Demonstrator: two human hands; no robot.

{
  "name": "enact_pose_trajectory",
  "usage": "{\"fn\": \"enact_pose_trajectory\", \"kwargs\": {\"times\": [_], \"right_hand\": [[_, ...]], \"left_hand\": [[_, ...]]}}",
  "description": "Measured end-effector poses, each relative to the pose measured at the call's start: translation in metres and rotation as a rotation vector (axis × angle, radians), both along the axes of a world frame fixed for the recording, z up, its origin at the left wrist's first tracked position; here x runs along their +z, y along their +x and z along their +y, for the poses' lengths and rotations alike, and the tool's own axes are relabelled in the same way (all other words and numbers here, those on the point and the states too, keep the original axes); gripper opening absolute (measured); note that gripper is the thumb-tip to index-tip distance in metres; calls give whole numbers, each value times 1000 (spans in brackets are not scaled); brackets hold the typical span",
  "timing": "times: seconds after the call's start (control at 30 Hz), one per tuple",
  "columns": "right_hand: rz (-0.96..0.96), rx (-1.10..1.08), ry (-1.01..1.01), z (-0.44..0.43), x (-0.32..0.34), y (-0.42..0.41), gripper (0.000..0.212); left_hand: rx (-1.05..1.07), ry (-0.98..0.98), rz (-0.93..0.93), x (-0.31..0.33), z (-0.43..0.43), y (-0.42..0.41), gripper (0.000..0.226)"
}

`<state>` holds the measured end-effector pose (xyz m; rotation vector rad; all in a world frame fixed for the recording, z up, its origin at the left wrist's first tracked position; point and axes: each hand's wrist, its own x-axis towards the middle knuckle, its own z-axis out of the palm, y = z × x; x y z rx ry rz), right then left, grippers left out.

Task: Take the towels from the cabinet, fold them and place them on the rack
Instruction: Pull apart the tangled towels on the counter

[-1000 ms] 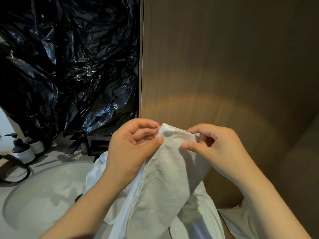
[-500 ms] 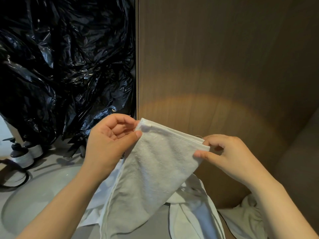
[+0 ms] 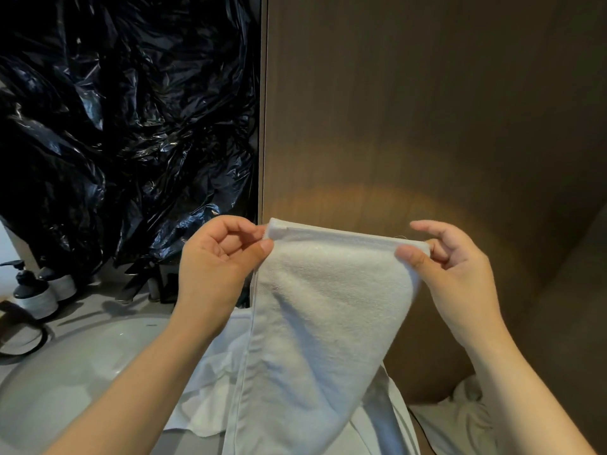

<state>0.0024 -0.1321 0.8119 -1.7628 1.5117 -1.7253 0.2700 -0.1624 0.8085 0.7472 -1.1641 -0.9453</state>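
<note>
**White towel** (image 3: pixel 328 307): hanging in the air in front of the wood panel (image 3: pixel 427 110). Its hemmed top edge is stretching level across the panel's lower part, and the rest is draping down out of the bottom of the view.

**Left hand** (image 3: pixel 220 257): pinching the top corner nearest the panel's left edge, with the thumb on the near face and the fingers curling behind.

**Right hand** (image 3: pixel 456 267): pinching the opposite top corner, with the thumb pressing the near face and the fingers lying behind.

**Wood panel**: standing upright, with a warm patch of light glowing on it just above the towel's edge.

**Black plastic sheet** (image 3: pixel 124 126): hanging crumpled to the left of the panel and running up to its left edge.

**Bench** (image 3: pixel 98 307): lying left of the panel's foot.
- It is carrying a sink basin (image 3: pixel 65 372).
- Two pump bottles (image 3: pixel 34 290) and a looping dark cord (image 3: pixel 19 343) are sitting well apart from the panel.

**White cloth** (image 3: pixel 210 389): lying near the panel's foot — the hanging towel and the left forearm are covering much of it.

**Crumpled white fabric** (image 3: pixel 460 418): lying against the panel's foot further right — the right forearm is partly hiding it.
</note>
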Motion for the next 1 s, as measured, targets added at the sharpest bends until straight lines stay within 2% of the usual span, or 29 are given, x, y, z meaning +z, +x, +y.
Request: {"fn": "enact_pose_trajectory", "kwargs": {"times": [0.13,0.2,0.4,0.47,0.57,0.63,0.7,0.83,0.93,1.0], "right_hand": [[-23,-31,13,3,-2,-6,35],[33,-31,61,7,-1,-12,43],[450,66,91,9,10,7,62],[466,152,76,6,14,22,56],[440,217,30,2,19,36,26],[421,233,18,0,19,43,14],[444,232,21,-2,17,47,16],[424,246,30,-6,19,47,17],[426,259,6,-9,27,44,16],[433,275,13,-11,28,46,16]], "left_hand": [[-37,-10,8,3,2,-12,36],[-67,-18,6,5,5,-19,36],[-136,-60,-21,13,14,-40,28],[-165,-67,-22,14,17,-43,28],[-182,-84,-40,17,18,-42,28],[-175,-88,-53,15,17,-39,26],[-174,-77,-104,8,17,-35,23],[-183,-14,-331,-26,18,-17,18],[-262,54,-355,-49,17,-10,20],[-336,45,-382,-59,14,-10,11]]}}
